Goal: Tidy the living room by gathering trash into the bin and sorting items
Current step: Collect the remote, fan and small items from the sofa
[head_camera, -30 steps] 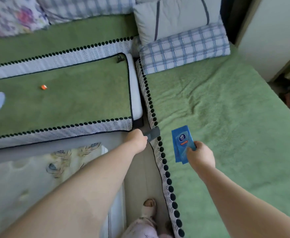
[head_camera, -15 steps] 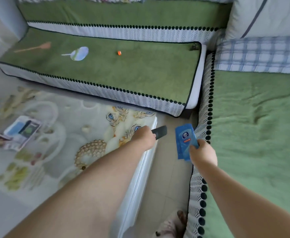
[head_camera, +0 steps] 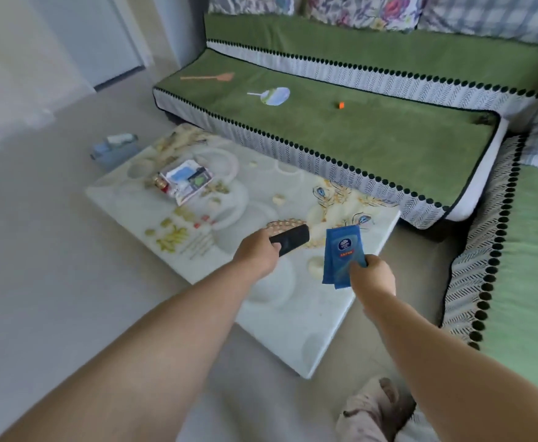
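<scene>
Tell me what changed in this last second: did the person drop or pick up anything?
Nothing was picked up or let go. The person turned left, away from the sofa corner, and now reaches over the patterned low table. The left hand still grips the black remote and the right hand still holds the blue packets. The orange piece and round fan lie on the sofa as before.
</scene>
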A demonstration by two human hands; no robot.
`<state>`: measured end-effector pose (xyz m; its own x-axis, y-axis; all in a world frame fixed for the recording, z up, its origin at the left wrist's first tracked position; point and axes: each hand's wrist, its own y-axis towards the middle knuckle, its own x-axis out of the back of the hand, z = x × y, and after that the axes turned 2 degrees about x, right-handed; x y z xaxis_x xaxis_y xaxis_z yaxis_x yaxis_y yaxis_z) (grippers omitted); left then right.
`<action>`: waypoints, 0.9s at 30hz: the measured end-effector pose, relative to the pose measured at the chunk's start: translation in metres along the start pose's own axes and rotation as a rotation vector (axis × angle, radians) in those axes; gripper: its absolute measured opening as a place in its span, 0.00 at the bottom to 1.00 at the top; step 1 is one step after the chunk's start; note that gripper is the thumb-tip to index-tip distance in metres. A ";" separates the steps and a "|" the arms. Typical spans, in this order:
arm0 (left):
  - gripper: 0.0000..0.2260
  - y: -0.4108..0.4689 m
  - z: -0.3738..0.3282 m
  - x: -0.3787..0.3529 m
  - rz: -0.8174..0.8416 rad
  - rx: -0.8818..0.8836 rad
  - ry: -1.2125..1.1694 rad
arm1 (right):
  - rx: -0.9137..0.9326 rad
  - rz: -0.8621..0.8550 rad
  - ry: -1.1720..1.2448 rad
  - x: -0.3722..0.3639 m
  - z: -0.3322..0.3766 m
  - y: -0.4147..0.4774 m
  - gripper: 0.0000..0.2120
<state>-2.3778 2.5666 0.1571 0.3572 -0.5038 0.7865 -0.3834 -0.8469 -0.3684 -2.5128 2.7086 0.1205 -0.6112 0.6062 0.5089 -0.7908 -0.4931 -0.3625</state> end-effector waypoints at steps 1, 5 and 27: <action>0.11 -0.010 0.020 0.011 -0.010 0.012 -0.005 | -0.005 0.019 0.022 -0.014 0.006 -0.014 0.08; 0.11 -0.036 0.099 0.059 -0.073 0.101 -0.007 | 0.047 0.115 0.046 -0.077 0.034 -0.057 0.08; 0.14 0.155 0.230 0.256 -0.193 0.315 -0.023 | 0.104 0.320 -0.156 -0.340 0.229 0.034 0.11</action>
<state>-2.1496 2.2674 0.1868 0.4181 -0.3302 0.8462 -0.0271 -0.9357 -0.3518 -2.3244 2.3432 0.1138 -0.8086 0.3127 0.4985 -0.5484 -0.7076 -0.4457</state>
